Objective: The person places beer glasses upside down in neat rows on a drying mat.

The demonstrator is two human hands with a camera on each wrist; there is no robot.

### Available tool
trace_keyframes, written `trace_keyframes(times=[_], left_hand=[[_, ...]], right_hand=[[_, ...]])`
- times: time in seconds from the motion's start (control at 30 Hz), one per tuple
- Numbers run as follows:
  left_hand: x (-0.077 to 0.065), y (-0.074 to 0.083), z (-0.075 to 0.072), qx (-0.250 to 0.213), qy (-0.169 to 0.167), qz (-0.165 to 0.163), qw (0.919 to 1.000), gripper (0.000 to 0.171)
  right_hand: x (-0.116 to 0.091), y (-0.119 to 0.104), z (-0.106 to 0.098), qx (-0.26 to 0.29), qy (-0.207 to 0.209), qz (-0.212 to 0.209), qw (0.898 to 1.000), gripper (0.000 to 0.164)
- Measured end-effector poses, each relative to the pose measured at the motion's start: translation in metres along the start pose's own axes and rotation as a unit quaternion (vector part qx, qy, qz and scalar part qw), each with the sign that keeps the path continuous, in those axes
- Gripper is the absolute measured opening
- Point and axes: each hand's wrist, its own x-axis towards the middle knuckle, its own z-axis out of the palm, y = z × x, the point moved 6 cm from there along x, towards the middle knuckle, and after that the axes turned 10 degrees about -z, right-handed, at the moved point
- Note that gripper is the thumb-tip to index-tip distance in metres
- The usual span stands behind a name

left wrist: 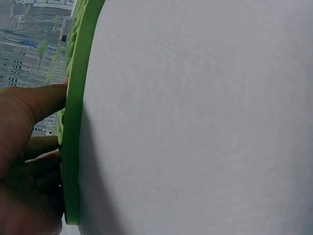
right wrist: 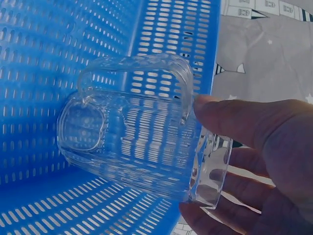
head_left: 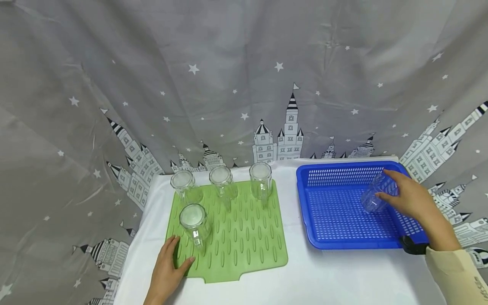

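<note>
A clear glass mug (head_left: 373,198) is tilted inside the blue plastic basket (head_left: 354,244), near its right side. My right hand (head_left: 412,198) grips it by the upper end; in the right wrist view the thumb and fingers are around the thick end of the glass mug (right wrist: 146,137), its handle facing up. On the left, my left hand (head_left: 166,269) rests at the front-left corner of the green ridged mat (head_left: 236,241), its fingers loosely spread. The closest glass mug (head_left: 193,218) stands upside down just beyond it. The left wrist view shows the thumb touching the mat's edge (left wrist: 76,122).
Along the mat's back stand three more upturned mugs: a left one (head_left: 183,182), a middle one (head_left: 221,178) and a right one (head_left: 261,176). White cloth (head_left: 293,279) covers the table. A grey castle-print curtain (head_left: 228,76) hangs behind.
</note>
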Motion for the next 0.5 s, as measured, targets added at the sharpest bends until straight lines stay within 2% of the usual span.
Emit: trace_keyframes(times=[0.5], left_hand=[[-0.0007, 0.0008, -0.0021, -0.006, 0.005, 0.010, 0.9999, 0.088]], right_hand=[[-0.0041, -0.0006, 0.0009, -0.003, -0.008, -0.011, 1.000, 0.082]])
